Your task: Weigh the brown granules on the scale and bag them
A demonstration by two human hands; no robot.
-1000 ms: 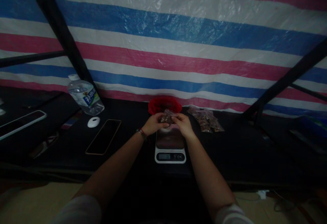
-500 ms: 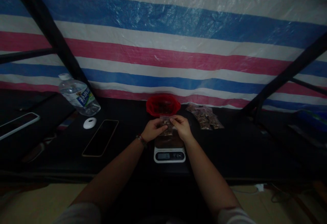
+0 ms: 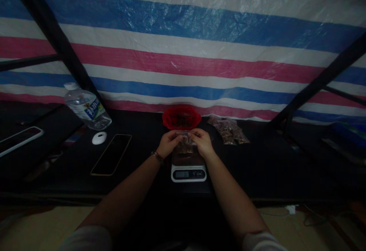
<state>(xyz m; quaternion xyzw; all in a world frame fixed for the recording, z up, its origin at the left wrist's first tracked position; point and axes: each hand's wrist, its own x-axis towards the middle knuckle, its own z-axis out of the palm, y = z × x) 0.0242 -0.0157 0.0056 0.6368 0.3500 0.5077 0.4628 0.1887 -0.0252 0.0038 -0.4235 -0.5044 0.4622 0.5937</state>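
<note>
Between my two hands is a small clear zip bag [image 3: 187, 146] with brown bits in it. My left hand [image 3: 169, 143] pinches the bag's upper left edge, and my right hand [image 3: 201, 141] pinches the upper right edge. Below the bag stands a white digital kitchen scale [image 3: 188, 174] with a dark platform and a small display, too dim to read. Just behind my hands sits a red plastic bowl [image 3: 197, 118] holding dark pieces. To the right of my right hand lie several filled clear bags [image 3: 228, 131] in a small pile.
On the left of the black table [image 3: 265, 171] are a smartphone [image 3: 112, 155], a white rounded object [image 3: 99, 138], a large plastic bottle [image 3: 88, 108] and another phone [image 3: 20, 140] at the edge. A striped tarp [image 3: 185, 60] hangs behind, with black metal bars [image 3: 303, 94] at both sides.
My left hand has shifted from the bag's side up to its top edge, level with the right. Both thumbs now sit near the bag's opening strip. The view has drifted slightly.
</note>
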